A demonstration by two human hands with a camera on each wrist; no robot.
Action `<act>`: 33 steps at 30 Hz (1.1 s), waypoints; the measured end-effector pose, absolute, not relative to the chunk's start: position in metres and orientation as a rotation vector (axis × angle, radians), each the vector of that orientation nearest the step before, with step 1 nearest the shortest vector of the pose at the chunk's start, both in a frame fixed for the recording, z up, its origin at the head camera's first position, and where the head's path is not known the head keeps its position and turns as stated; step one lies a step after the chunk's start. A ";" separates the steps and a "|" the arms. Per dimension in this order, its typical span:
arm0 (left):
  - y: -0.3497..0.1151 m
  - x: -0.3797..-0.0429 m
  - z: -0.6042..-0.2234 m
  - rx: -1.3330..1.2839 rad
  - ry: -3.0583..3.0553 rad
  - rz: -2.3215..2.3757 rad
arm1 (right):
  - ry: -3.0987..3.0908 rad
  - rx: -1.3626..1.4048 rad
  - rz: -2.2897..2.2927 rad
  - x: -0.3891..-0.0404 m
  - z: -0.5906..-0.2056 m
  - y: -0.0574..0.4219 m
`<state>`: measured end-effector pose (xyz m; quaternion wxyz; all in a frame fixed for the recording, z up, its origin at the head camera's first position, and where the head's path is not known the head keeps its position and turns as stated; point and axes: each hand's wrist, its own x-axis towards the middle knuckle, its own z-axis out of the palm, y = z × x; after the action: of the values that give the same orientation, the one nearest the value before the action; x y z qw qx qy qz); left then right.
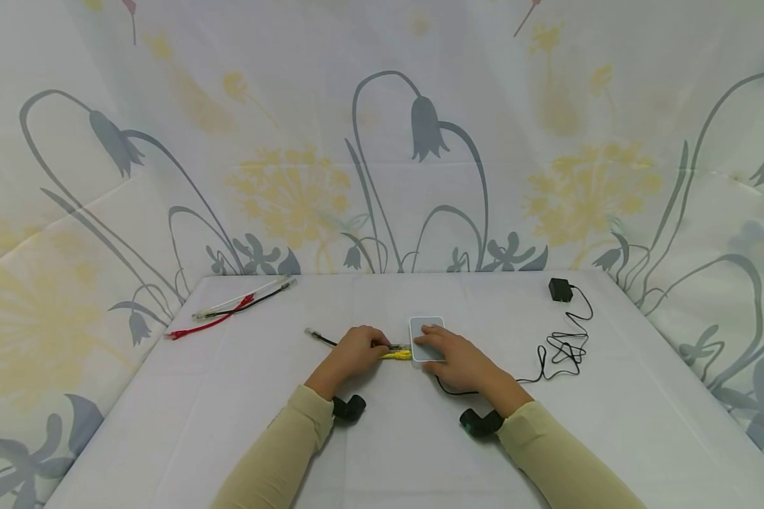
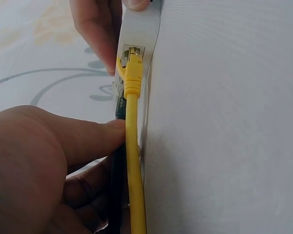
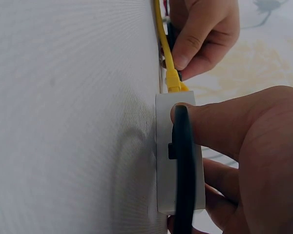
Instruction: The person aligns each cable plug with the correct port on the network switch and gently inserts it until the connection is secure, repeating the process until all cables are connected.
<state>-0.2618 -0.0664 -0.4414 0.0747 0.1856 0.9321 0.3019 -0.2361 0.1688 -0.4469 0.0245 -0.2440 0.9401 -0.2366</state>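
Observation:
A small white box with a grey top (image 1: 429, 355), like a router or network switch, lies on the table. My right hand (image 1: 461, 360) holds it, with the thumb on its near side and the fingers over the top and far side. A yellow network cable (image 2: 133, 80) has its plug in a port on the box's left side. Beside it, my left hand (image 1: 356, 351) pinches a black network cable (image 2: 118, 170) just behind its plug. The black plug's clear tip is at the box's port side; whether it sits in a port I cannot tell. The black cable's other end (image 1: 313, 333) lies left of the hand.
At the back left lie a red cable (image 1: 213, 323), a black cable (image 1: 270, 295) and a white cable (image 1: 255, 291). A black power adapter (image 1: 560, 290) sits at the back right. Its thin tangled cord (image 1: 566, 351) runs under my right forearm to the box.

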 end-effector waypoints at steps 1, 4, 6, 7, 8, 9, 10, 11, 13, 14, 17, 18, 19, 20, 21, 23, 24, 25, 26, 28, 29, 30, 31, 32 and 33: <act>-0.066 -0.261 -0.441 0.554 2.796 0.909 | 2.908 -0.757 -0.733 -0.236 -0.447 0.169; -0.066 -0.261 -0.442 0.556 2.800 0.906 | 2.906 -0.768 -0.730 -0.235 -0.446 0.169; -0.066 -0.261 -0.442 0.563 2.796 0.912 | 2.906 -0.771 -0.728 -0.235 -0.446 0.168; -0.066 -0.261 -0.442 0.567 2.794 0.914 | 2.906 -0.772 -0.725 -0.235 -0.446 0.168; -0.066 -0.261 -0.443 0.568 2.791 0.916 | 2.905 -0.773 -0.723 -0.235 -0.445 0.168; -0.067 -0.262 -0.443 0.572 2.787 0.921 | 2.904 -0.771 -0.723 -0.235 -0.445 0.168; -0.067 -0.262 -0.442 0.575 2.784 0.924 | 2.904 -0.769 -0.722 -0.235 -0.444 0.169; -0.067 -0.262 -0.442 0.575 2.781 0.926 | 2.903 -0.766 -0.723 -0.234 -0.444 0.169; -0.067 -0.262 -0.442 0.577 2.777 0.929 | 2.906 -0.768 -0.718 -0.234 -0.443 0.169; -0.067 -0.262 -0.441 0.580 2.776 0.929 | 2.907 -0.769 -0.718 -0.234 -0.443 0.169; -0.066 -0.262 -0.440 0.576 2.774 0.928 | 2.916 -0.774 -0.709 -0.235 -0.444 0.169; -0.066 -0.262 -0.439 0.573 2.772 0.930 | 2.919 -0.777 -0.705 -0.235 -0.444 0.169; -0.065 -0.262 -0.439 0.568 2.770 0.931 | 2.920 -0.777 -0.706 -0.235 -0.444 0.169; -0.065 -0.261 -0.439 0.567 2.770 0.926 | 2.920 -0.776 -0.708 -0.235 -0.445 0.169; -0.064 -0.261 -0.439 0.564 2.769 0.924 | 2.921 -0.778 -0.706 -0.235 -0.445 0.169; -0.064 -0.261 -0.439 0.566 2.764 0.917 | 2.919 -0.775 -0.709 -0.235 -0.445 0.169; -0.064 -0.261 -0.440 0.567 2.761 0.913 | 2.917 -0.773 -0.710 -0.235 -0.445 0.169; -0.064 -0.261 -0.440 0.571 2.760 0.908 | 2.916 -0.770 -0.711 -0.235 -0.445 0.169; -0.063 -0.262 -0.440 0.576 2.759 0.902 | 2.916 -0.768 -0.711 -0.235 -0.445 0.169; -0.064 -0.261 -0.440 0.582 2.756 0.895 | 2.917 -0.765 -0.711 -0.234 -0.445 0.169; -0.064 -0.261 -0.440 0.587 2.758 0.892 | 2.919 -0.766 -0.709 -0.234 -0.445 0.169; -0.064 -0.261 -0.440 0.592 2.759 0.891 | 2.922 -0.768 -0.706 -0.234 -0.445 0.169; -0.064 -0.262 -0.440 0.598 2.761 0.887 | 2.923 -0.770 -0.706 -0.234 -0.445 0.169; -0.065 -0.262 -0.440 0.605 2.766 0.879 | 2.924 -0.770 -0.706 -0.234 -0.445 0.169; -0.065 -0.262 -0.440 0.613 2.769 0.876 | 2.922 -0.770 -0.710 -0.233 -0.445 0.169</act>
<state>-0.2619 -0.0650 -0.4404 0.0867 0.2057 0.9293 0.2940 -0.2335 0.1687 -0.4446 0.0189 -0.2481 0.9412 -0.2287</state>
